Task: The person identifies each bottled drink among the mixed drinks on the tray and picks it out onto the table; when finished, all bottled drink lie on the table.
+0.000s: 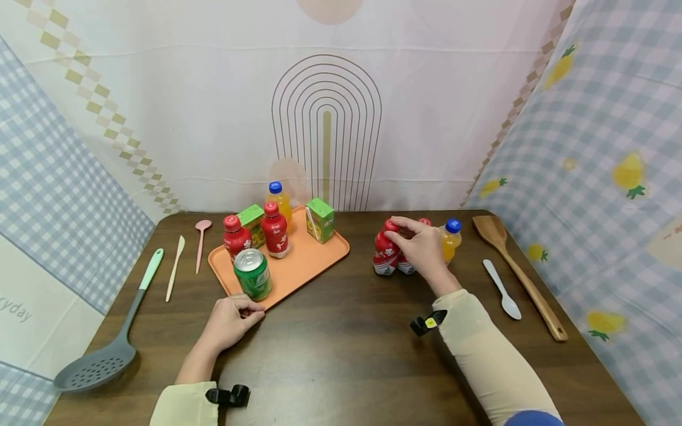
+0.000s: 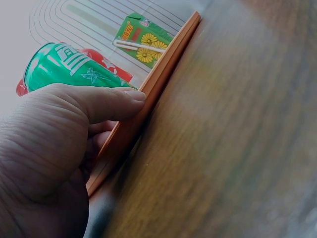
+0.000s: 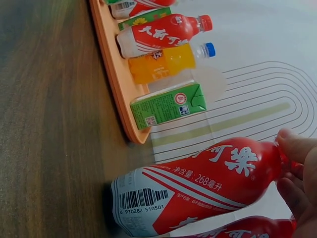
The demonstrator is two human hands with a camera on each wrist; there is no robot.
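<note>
My tray [image 1: 301, 260] is on the table [image 1: 330, 355], left of the middle. On it, the can [image 1: 253, 277] sits in front, with two cola bottles [image 1: 275, 235] behind it and a drink box [image 1: 253, 219] between them. A juice bottle [image 1: 284, 207] stands at the back — another box [image 1: 321, 222] is to its right. Right of the tray are two more cola bottles [image 1: 385, 255], then another juice bottle [image 1: 450, 239]. A skimmer [image 1: 96, 365], knife [image 1: 174, 269] and little spoon [image 1: 202, 225] lie left — a big spoon [image 1: 510, 307] and spatula [image 1: 524, 285] lie right.

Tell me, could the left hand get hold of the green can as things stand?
Probably yes: the left hand is close beside the green can, nothing standing between them, though it would likely have to release the orange tray first.
</note>
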